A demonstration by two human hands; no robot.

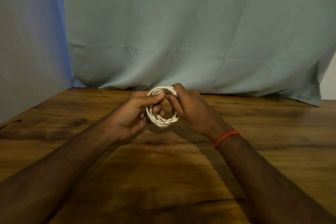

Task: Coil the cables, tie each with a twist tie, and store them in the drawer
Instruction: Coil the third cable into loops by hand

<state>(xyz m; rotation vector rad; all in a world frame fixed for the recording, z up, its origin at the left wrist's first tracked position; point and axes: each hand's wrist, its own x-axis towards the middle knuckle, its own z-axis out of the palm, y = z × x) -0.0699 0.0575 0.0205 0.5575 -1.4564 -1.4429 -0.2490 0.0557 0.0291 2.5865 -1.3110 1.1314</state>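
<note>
A white cable (pixel 162 121) is wound into a small round coil, held upright a little above the wooden table (pixel 163 169). My left hand (pixel 134 112) grips the coil's left side, its fingers curled through the ring. My right hand (pixel 192 112) pinches the coil's top right, where the cable's plug end sticks out. A small metal piece shows at the left hand's lower edge; I cannot tell what it is. No twist tie or drawer is in sight.
A pale green cloth (pixel 190 32) hangs behind the table and drapes onto its far edge. A bluish wall (pixel 31 42) stands to the left. A red thread band (pixel 226 138) circles my right wrist.
</note>
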